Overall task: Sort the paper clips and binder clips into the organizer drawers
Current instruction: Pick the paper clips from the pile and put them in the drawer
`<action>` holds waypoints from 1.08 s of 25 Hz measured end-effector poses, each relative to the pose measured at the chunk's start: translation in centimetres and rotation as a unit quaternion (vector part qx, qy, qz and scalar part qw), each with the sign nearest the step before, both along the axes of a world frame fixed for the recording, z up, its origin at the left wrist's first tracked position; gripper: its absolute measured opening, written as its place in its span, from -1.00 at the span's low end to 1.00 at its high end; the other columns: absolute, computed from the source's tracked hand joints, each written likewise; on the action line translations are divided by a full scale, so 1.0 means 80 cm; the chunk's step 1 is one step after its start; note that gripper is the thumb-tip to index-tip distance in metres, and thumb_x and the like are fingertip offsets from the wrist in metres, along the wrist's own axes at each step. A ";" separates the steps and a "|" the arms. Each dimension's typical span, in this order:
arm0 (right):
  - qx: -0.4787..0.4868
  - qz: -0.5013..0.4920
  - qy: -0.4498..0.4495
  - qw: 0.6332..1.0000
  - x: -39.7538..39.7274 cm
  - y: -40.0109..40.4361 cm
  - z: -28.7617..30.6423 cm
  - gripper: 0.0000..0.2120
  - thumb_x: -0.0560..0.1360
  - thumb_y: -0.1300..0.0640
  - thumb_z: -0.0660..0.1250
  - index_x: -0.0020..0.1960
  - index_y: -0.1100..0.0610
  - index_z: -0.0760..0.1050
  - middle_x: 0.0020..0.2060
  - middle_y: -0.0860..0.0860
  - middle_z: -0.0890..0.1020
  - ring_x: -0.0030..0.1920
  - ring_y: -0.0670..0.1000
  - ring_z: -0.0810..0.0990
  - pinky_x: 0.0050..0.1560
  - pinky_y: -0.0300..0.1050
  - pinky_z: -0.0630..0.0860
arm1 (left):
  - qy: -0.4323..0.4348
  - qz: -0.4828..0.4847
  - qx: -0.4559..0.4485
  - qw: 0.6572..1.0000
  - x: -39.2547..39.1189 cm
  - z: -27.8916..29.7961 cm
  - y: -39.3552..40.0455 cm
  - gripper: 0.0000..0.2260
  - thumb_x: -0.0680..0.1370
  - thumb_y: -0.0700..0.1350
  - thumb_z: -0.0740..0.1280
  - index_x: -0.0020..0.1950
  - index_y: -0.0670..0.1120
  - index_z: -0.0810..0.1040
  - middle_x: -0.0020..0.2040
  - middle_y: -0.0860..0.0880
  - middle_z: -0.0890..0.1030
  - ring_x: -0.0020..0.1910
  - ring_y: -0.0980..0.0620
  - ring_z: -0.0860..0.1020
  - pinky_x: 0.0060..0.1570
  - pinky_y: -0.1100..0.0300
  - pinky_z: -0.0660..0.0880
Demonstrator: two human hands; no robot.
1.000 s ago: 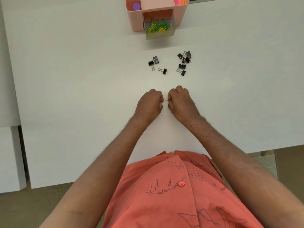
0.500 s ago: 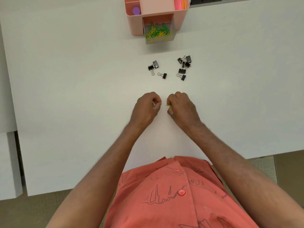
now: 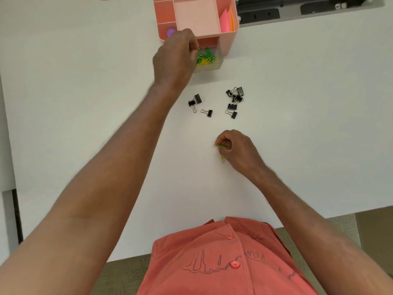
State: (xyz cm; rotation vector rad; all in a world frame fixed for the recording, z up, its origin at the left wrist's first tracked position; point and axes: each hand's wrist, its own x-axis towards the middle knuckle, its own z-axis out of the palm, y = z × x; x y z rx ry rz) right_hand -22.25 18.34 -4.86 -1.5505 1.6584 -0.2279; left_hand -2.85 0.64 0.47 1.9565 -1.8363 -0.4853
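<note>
Left hand (image 3: 177, 57) has reached the drawer (image 3: 209, 60), fingers curled; right hand (image 3: 238, 153) pinches paper clips (image 3: 221, 149).

Bright, even light; wide-angle edge distortion

The left hand (image 3: 177, 57) covers the left part of the open drawer (image 3: 209, 60), and whether its curled fingers hold a clip cannot be told. The pink organizer (image 3: 228, 42) is cut off by the far edge, and the purple thing (image 3: 170, 32) in its left compartment is half hidden. How many paper clips (image 3: 221, 150) the right hand (image 3: 236, 152) pinches is too small to count.
</note>
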 end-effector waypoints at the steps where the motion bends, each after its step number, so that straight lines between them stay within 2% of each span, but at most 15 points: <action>1: 0.010 -0.025 -0.016 1.000 0.000 -0.004 0.005 -0.81 0.50 0.24 0.39 -0.05 -0.05 0.60 -0.15 -0.14 0.59 -0.16 -0.12 0.56 -0.06 -0.11 0.59 | -0.023 -0.006 0.008 1.000 -0.001 -0.003 -0.007 -0.83 0.55 -0.15 0.25 0.05 0.03 0.59 0.02 0.08 0.67 0.03 -0.04 0.61 -0.08 0.11 0.49; 4: -0.008 -0.081 -0.066 0.995 0.002 -0.032 0.030 -0.89 0.52 0.17 0.42 -0.06 -0.05 0.61 -0.15 -0.10 0.66 -0.18 -0.04 0.58 -0.12 -0.26 0.53 | -0.055 -0.022 0.017 0.998 -0.001 -0.012 -0.011 -0.77 0.55 -0.15 0.22 0.10 0.07 0.60 0.08 0.06 0.67 0.06 -0.10 0.61 -0.06 0.07 0.47; 7: -0.092 -0.091 -0.090 0.987 0.012 -0.086 0.063 -0.93 0.52 0.14 0.43 -0.02 -0.01 0.63 -0.16 -0.11 0.67 -0.19 0.00 0.58 -0.07 -0.21 0.53 | -0.021 0.005 -0.027 0.999 0.003 -0.017 -0.002 -0.79 0.56 -0.12 0.22 0.10 0.08 0.59 0.07 0.09 0.65 0.02 -0.01 0.60 -0.12 0.15 0.42; 11: -0.222 -0.028 -0.014 0.975 0.036 -0.174 0.083 -0.90 0.52 0.09 0.39 0.03 -0.01 0.61 -0.09 -0.14 0.65 -0.17 -0.10 0.56 -0.09 -0.12 0.57 | 0.101 0.089 -0.097 0.986 0.016 -0.019 0.002 -0.84 0.55 -0.09 0.27 0.10 0.03 0.56 0.10 0.09 0.54 -0.01 0.19 0.53 -0.21 0.37 0.38; 14: -0.261 0.031 0.070 0.962 0.052 -0.224 0.075 -0.88 0.55 0.08 0.40 0.09 -0.01 0.60 0.04 -0.09 0.65 0.04 -0.08 0.59 -0.03 -0.15 0.55 | 0.188 0.160 -0.083 0.965 0.027 -0.024 -0.008 -0.77 0.53 -0.07 0.33 0.17 -0.05 0.51 0.12 0.03 0.48 -0.02 0.20 0.48 -0.21 0.50 0.37; 17: -0.256 0.054 0.114 0.958 0.061 -0.249 0.064 -0.85 0.57 0.07 0.39 0.14 -0.01 0.61 0.11 -0.06 0.65 0.15 -0.02 0.58 0.08 -0.01 0.59 | 0.261 0.197 -0.035 0.944 0.037 -0.036 -0.017 -0.70 0.53 -0.04 0.38 0.21 -0.10 0.46 0.14 -0.01 0.48 0.00 0.20 0.45 -0.09 0.51 0.39; 19: -0.268 0.029 0.083 0.960 0.059 -0.251 0.064 -0.85 0.58 0.07 0.37 0.13 0.00 0.62 0.09 -0.07 0.66 0.11 -0.05 0.59 0.08 -0.04 0.60 | 0.325 0.224 0.010 0.919 0.039 -0.042 -0.019 -0.69 0.51 0.03 0.39 0.19 -0.05 0.47 0.13 -0.02 0.52 0.05 0.13 0.51 0.01 0.36 0.50; 21: -0.281 -0.022 0.029 0.959 0.051 -0.238 0.066 -0.88 0.58 0.09 0.35 0.09 0.02 0.62 0.05 -0.08 0.65 0.01 -0.12 0.58 0.04 -0.16 0.58 | 0.412 0.252 0.059 0.874 0.036 -0.041 -0.019 -0.72 0.51 0.04 0.38 0.18 0.02 0.46 0.11 -0.02 0.56 0.05 0.06 0.56 0.05 0.10 0.62; 22: -0.280 -0.047 0.008 0.959 0.045 -0.224 0.066 -0.89 0.57 0.11 0.35 0.07 0.03 0.62 0.02 -0.08 0.64 -0.06 -0.15 0.56 0.01 -0.20 0.56 | 0.455 0.260 0.080 0.848 0.034 -0.038 -0.019 -0.73 0.53 0.00 0.37 0.20 0.02 0.45 0.10 -0.01 0.56 0.02 0.05 0.57 0.00 0.08 0.61; 24: -0.251 -0.077 -0.010 0.965 0.033 -0.181 0.056 -0.89 0.56 0.12 0.33 0.01 0.03 0.62 -0.04 -0.06 0.64 -0.17 -0.13 0.55 -0.01 -0.14 0.56 | 0.504 0.272 0.097 0.814 0.029 -0.032 -0.021 -0.74 0.56 -0.08 0.35 0.23 0.02 0.43 0.07 0.01 0.54 -0.04 0.06 0.53 -0.09 0.10 0.57; 27: -0.146 -0.052 0.000 0.988 0.013 -0.089 0.031 -0.93 0.55 0.12 0.34 -0.01 0.01 0.60 -0.11 -0.07 0.61 -0.22 -0.09 0.57 -0.03 0.00 0.58 | 0.547 0.291 0.109 0.777 0.023 -0.025 -0.026 -0.71 0.55 -0.12 0.35 0.26 0.00 0.43 0.08 0.00 0.56 -0.10 0.08 0.50 -0.10 0.11 0.52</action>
